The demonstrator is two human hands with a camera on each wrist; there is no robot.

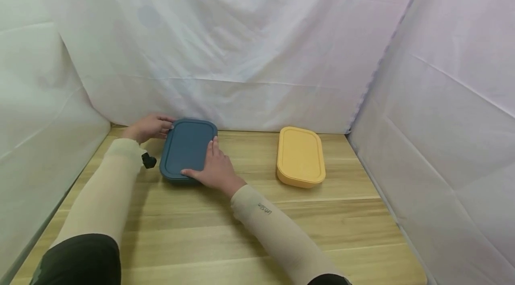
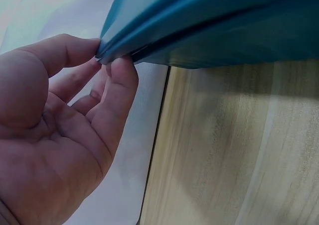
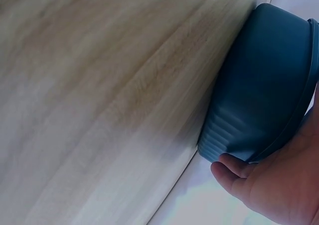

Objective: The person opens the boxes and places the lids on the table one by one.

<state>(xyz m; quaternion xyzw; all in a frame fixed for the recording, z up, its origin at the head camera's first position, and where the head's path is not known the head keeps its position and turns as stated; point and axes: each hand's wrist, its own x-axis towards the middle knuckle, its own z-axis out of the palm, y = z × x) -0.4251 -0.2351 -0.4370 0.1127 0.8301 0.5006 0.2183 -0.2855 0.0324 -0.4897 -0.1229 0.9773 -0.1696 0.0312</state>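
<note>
Pinching the corner of a blue lid (image 1: pixel 189 148), the left hand (image 1: pixel 149 127) is at the far left, thumb above the rim (image 2: pixel 149 33) and fingertips below it. For a sure hold, those fingers should bear on the lip alone, and any lift would best start gently at that corner, since a snug lid seems likely to give bit by bit; whether it is loose there I cannot tell. The blue box (image 1: pixel 181 181) under it stands on the left part of the tabletop (image 1: pixel 181 231), close to the white cloth (image 1: pixel 225 44) at the far side, so a shove away would find little room. At its right side, the right hand (image 1: pixel 220 169) lies spread, thumb over the lid's near edge, fingers nearly straight along the right edge. As a brace it would probably serve better low on the box's wall, because pressing on the lid could work against the left hand. Farther right, well apart, a yellow box (image 1: pixel 300 155) sits with its lid on, far enough off not to hamper either elbow.
</note>
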